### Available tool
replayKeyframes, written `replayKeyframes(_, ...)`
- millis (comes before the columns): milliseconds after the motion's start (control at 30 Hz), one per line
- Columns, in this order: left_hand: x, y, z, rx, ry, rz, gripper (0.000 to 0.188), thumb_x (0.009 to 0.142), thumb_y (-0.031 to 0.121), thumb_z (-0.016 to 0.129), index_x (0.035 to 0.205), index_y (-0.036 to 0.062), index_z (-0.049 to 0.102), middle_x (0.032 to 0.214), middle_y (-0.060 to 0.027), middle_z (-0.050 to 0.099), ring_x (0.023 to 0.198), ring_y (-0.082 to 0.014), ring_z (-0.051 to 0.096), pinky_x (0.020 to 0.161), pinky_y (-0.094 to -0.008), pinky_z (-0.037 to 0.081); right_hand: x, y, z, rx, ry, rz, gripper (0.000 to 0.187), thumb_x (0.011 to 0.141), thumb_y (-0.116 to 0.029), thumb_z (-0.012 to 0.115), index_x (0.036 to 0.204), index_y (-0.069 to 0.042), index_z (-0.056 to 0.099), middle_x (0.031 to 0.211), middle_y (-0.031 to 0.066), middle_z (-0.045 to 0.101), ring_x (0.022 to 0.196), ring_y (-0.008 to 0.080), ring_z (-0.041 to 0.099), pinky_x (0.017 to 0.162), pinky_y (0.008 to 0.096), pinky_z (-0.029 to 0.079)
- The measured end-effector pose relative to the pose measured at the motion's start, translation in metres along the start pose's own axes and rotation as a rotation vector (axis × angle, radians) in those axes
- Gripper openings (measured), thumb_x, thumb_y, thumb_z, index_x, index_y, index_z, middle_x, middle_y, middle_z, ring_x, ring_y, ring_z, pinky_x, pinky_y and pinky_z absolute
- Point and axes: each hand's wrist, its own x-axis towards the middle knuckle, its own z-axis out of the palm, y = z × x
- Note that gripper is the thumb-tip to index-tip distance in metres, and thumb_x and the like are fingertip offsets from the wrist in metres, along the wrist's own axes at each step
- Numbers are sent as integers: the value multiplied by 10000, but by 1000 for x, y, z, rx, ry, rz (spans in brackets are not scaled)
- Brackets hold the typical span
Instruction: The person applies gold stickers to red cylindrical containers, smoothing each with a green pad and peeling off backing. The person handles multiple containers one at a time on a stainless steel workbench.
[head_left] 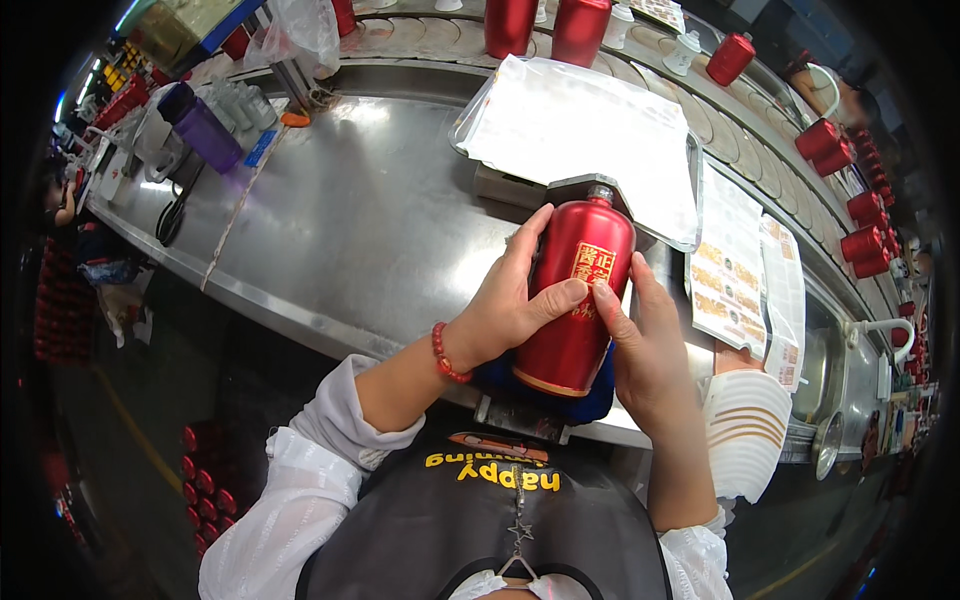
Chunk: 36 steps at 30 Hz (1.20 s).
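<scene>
A glossy red bottle (pixel 558 350) with gold characters on its front and a gold line round its base leans in front of me, its bare threaded neck pointing away. My left hand (pixel 505 310) is closed along its left side, with the thumb lying across the front at the gold print. From the right, my right hand (pixel 648 345) grips it, fingers along the side and thumb tip by the print. Under the bottle's base shows a dark blue cloth or pad (pixel 600 400). Behind the neck is a dark metal fixture (pixel 570 186), partly hidden.
A white-sheeted tray (pixel 580 125) stands just beyond the bottle; printed label sheets (pixel 725 260) hang at right. A curved conveyor (pixel 790 180) behind carries red bottles and white pieces. A purple bottle (pixel 205 130) stands on the steel table (pixel 340 210) at left. Red bottles (pixel 205 490) are stacked below.
</scene>
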Motion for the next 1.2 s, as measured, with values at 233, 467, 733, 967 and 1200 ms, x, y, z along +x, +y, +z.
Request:
replayKeyframes(233,-1,2,3,67,39,0,1007,910,424,737,1535,-112,157,1505,-289,368,1400,-334,413,1162,-401,335,4,1,-3,-194,17,-144,616,795,105,613,1365,-130,627,1443,329,458,1261,467,535,1042,480,470)
replayKeyframes(467,-1,0,3,98,28,19,954,935,395,716,1543,-86,161,1506,-254,375,1391,-301,422,1150,-386,351,3,3,-7,-184,0,-130,621,829,135,608,1390,-129,603,1460,292,469,1281,441,528,1063,467,443)
replayKeyframes(733,2,-1,-1,-11,-18,-38,826,1006,297,644,1563,-49,141,1505,-178,381,1380,-229,421,1136,-352,368,-3,7,-1,-156,18,-153,693,771,157,594,1396,-144,603,1439,326,460,1271,468,532,1050,478,465)
replayKeyframes(967,3,-3,-2,27,-10,-1,791,1013,289,628,1554,-56,166,1487,-177,399,1355,-220,445,1121,-343,382,-6,12,8,36,44,-30,678,764,162,593,1377,-125,617,1440,320,469,1270,460,536,1047,473,467)
replayKeyframes(1200,0,1,-3,-13,-1,-52,862,1004,419,616,1558,-62,163,1485,-191,399,1344,-222,451,1111,-337,385,-8,17,6,-152,-23,-58,515,911,-11,614,1420,-49,542,1445,235,481,1306,330,513,1086,399,440)
